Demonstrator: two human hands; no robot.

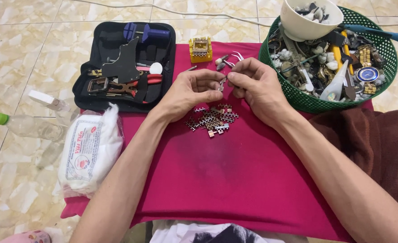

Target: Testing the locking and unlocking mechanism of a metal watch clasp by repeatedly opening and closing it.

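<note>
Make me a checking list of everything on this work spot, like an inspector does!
Surface: pink cloth on tiled floor.
Job's things: pile of small metal watch links; a tiny metal part pinched between both hands.
Clutter: open black tool case, green basket of watch parts, white bowl, yellow block, cotton bag, bottle.
Grippers: left hand and right hand pinching, fingertips together.
Cables: white cord on floor.
Surroundings: brown towel.

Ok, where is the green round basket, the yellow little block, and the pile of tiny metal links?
Green round plastic basket (298, 96), head view, on its front woven wall.
Yellow little block (201, 49), head view, on its top face.
Pile of tiny metal links (212, 120), head view, on the pile's middle.
</note>
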